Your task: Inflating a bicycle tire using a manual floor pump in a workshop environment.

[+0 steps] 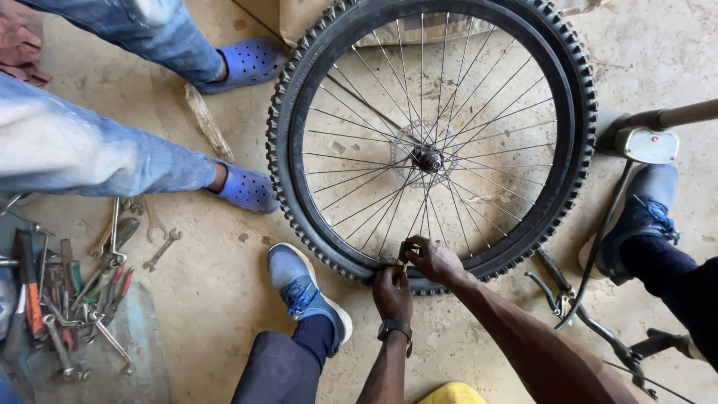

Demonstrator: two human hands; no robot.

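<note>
A bicycle wheel (430, 142) with a knobby black tyre, thin spokes and a central hub (428, 158) lies flat on the dirt floor. At its near rim my left hand (393, 292), with a watch on the wrist, pinches the tyre edge. My right hand (434, 259) reaches over the rim beside it and grips a small dark fitting at the rim, likely the valve or a pump head. A black hose (602, 239) runs from there toward a pump body (649, 144) at the right.
Another person in jeans and blue clogs (247, 187) sits at the left, one clog (249, 61) near the tyre. Several wrenches and pliers (71, 292) lie at the lower left. My blue shoes (303, 288) flank the wheel. Bicycle frame parts (598, 329) lie at the lower right.
</note>
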